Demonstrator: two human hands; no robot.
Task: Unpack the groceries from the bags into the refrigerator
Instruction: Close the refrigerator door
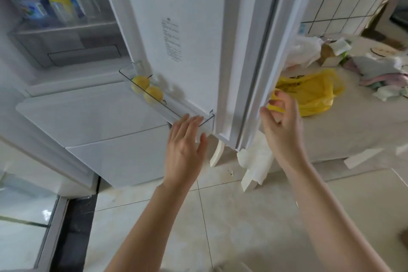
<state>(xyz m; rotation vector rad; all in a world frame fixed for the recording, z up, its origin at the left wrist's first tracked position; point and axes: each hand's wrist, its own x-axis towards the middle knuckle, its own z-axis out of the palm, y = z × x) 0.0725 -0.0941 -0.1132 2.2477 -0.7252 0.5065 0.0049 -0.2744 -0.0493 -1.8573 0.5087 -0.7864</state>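
Both hands empty, fingers wide: left hand (185, 141) by door bin (167, 104) w/ two yellow fruits (146, 88); right hand (281, 121) should reach round door edge for yellow bag (309, 93).

Door shelf (167, 104) with two pears (147, 88)

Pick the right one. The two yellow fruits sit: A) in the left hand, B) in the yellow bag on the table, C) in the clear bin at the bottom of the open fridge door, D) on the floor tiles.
C: both yellow fruits lie side by side inside the clear door bin, and the left hand is empty beside it.
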